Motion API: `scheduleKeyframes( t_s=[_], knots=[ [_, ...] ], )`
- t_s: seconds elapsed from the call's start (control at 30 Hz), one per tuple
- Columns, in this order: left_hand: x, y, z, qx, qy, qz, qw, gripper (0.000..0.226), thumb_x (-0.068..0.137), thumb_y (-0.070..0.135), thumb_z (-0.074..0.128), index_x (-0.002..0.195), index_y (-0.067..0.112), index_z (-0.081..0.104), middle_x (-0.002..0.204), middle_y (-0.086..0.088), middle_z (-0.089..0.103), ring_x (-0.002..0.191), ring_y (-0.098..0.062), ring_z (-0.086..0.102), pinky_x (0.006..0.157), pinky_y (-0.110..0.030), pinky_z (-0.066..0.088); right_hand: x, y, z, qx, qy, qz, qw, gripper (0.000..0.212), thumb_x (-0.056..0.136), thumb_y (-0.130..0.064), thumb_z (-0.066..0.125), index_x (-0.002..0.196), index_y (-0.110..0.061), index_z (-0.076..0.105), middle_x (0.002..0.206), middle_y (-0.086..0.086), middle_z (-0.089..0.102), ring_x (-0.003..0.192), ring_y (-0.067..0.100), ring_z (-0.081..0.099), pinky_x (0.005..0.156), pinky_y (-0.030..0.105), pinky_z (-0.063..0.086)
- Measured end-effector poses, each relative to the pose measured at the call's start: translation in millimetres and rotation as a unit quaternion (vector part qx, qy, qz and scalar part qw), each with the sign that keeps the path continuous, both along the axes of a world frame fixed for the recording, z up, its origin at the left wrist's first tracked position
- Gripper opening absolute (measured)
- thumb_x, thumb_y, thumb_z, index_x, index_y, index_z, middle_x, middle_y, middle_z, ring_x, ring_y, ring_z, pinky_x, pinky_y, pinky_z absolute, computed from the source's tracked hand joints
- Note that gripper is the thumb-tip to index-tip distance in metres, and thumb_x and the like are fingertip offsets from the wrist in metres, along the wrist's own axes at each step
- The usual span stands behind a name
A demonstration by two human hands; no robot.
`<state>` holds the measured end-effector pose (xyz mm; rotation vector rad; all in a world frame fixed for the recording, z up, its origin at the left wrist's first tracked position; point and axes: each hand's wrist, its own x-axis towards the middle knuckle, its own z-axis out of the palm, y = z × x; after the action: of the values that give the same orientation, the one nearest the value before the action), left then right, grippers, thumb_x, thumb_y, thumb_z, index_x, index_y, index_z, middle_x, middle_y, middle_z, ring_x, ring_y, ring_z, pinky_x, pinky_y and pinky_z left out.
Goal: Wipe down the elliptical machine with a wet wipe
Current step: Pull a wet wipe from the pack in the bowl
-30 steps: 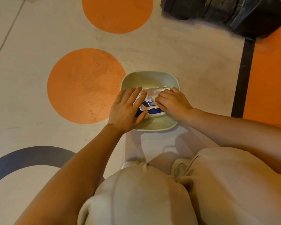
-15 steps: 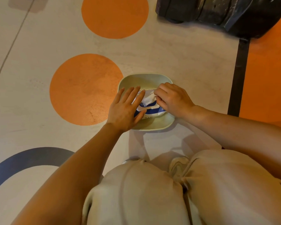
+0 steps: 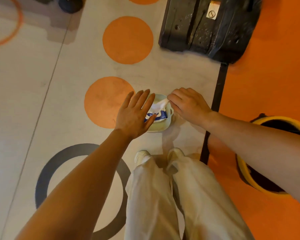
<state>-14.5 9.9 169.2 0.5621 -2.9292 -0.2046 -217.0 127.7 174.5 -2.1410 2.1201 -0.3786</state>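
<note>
View from above of a person standing on a pale grey floor (image 3: pixel 171 78) painted with solid orange circles (image 3: pixel 127 39) and a dark grey ring (image 3: pixel 47 172). To the right, past a black stripe (image 3: pixel 218 94), the floor turns solid orange (image 3: pixel 275 80).

A pale green bowl (image 3: pixel 158 126) sits on the floor just in front of the person's white shoes (image 3: pixel 142 155). In it lies a blue and white pack of wet wipes (image 3: pixel 158 115). The left hand (image 3: pixel 133 115) is spread flat with straight fingers over the left side of the bowl and pack, gripping nothing; whether it touches the pack cannot be told. The right hand (image 3: pixel 189 104) has its fingers curled and pinches a white wet wipe (image 3: pixel 160 103) that stretches up out of the pack.

The dark base of the elliptical machine (image 3: pixel 210 26) stands on the floor beyond the bowl, well apart from the hands. A yellow-rimmed bucket (image 3: pixel 242 168) stands at right, partly hidden by the right forearm. Loose cream trousers (image 3: pixel 163 201) fill the lower middle.
</note>
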Motion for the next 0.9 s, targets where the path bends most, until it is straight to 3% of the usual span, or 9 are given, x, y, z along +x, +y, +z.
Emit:
scheduleKeyframes(
  t_s=[0.23, 0.43, 0.57, 0.9],
  knots=[
    [-26, -11, 189, -0.016, -0.002, -0.046, 0.999, 0.062, 0.093, 0.045, 0.052, 0.143, 0.008, 0.047, 0.145, -0.018, 0.048, 0.13, -0.038, 0.049, 0.111, -0.053, 0.036, -19, 9, 200, 0.015, 0.017, -0.015, 1.0, 0.025, 0.081, -0.006, 0.074, 0.104, -0.005, 0.066, 0.099, 0.014, 0.065, 0.082, 0.031, 0.061, 0.068, 0.038, 0.05],
    [-66, -21, 301, -0.061, 0.002, -0.092, 0.994, 0.063, 0.094, 0.051, 0.045, 0.141, 0.009, 0.049, 0.142, -0.017, 0.052, 0.128, -0.037, 0.052, 0.108, -0.053, 0.039, -29, 23, 309, -0.024, 0.072, -0.047, 0.996, 0.033, 0.073, -0.006, 0.081, 0.103, -0.005, 0.069, 0.097, 0.014, 0.068, 0.08, 0.03, 0.064, 0.068, 0.033, 0.051],
    [-91, -16, 349, -0.051, 0.019, -0.13, 0.99, 0.065, 0.095, 0.053, 0.035, 0.14, 0.009, 0.051, 0.141, -0.017, 0.053, 0.126, -0.039, 0.053, 0.107, -0.054, 0.037, -41, 41, 357, -0.045, 0.109, -0.085, 0.989, 0.036, 0.067, -0.005, 0.084, 0.1, -0.005, 0.07, 0.095, 0.013, 0.069, 0.079, 0.029, 0.065, 0.067, 0.032, 0.053],
    [-165, 58, 404, -0.045, 0.052, -0.153, 0.986, 0.063, 0.094, 0.05, 0.039, 0.138, 0.007, 0.052, 0.138, -0.017, 0.055, 0.125, -0.037, 0.053, 0.107, -0.053, 0.041, -103, 119, 427, -0.091, 0.144, -0.156, 0.973, 0.027, 0.075, -0.005, 0.079, 0.099, -0.006, 0.067, 0.096, 0.013, 0.066, 0.081, 0.03, 0.063, 0.063, 0.037, 0.054]
  ],
)
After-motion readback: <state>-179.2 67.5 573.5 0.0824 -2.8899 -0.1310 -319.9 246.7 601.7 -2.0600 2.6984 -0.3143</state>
